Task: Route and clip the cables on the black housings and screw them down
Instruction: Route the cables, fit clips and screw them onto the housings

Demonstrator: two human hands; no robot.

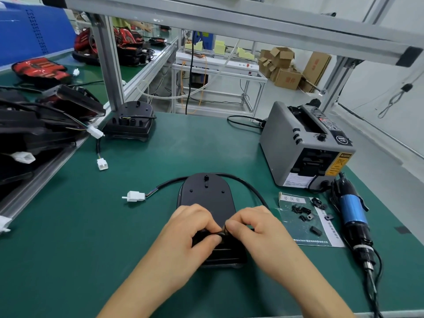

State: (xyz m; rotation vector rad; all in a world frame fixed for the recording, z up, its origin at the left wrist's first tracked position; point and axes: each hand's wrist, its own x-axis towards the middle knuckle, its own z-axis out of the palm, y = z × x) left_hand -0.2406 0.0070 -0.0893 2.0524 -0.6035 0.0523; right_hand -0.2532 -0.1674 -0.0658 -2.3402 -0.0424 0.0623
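A black housing (207, 196) lies flat on the green mat in front of me. Its black cable (243, 183) loops round the far end and ends in a white connector (135, 196) at the left. My left hand (191, 228) and my right hand (252, 226) meet over the near part of the housing, and both pinch the cable where it crosses the housing. What lies under the fingers is hidden. Small black clips (306, 212) lie on a paper sheet (298, 230) to the right.
An electric screwdriver (353, 216) with a blue body lies at the right edge. A grey tape dispenser (302, 143) stands behind it. Another black housing (130, 121) sits at the back, and a stack of housings with loose connectors (102, 164) fills the left side.
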